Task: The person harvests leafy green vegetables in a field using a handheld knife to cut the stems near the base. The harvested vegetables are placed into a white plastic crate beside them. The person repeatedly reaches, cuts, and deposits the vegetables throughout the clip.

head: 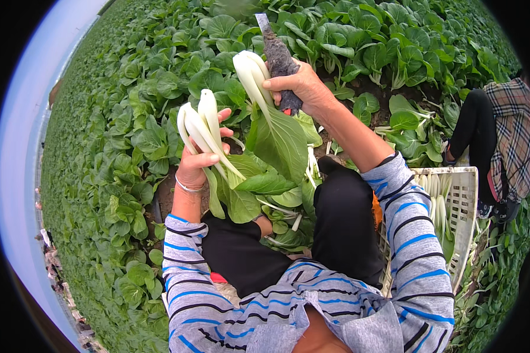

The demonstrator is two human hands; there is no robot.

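Note:
My left hand (198,163) holds bok choy heads (203,125) with the white stem bases up and the green leaves hanging down. In my right hand (302,88) are both another bok choy (251,75) and a knife (280,57). The knife's handle is wrapped in dirty dark material, and its short blade end points up and away. The bok choy in my right hand also has its white base up, its broad leaf hanging between my hands. Loose leaves and stalks (291,198) lie on the ground between my legs.
A white plastic crate (466,212) holding bok choy (437,189) stands beside my right arm. Past it is a co-worker in a plaid garment (512,128). Growing bok choy (145,128) spreads ahead and to the left. Cut plants (408,119) lie on the soil beyond the crate.

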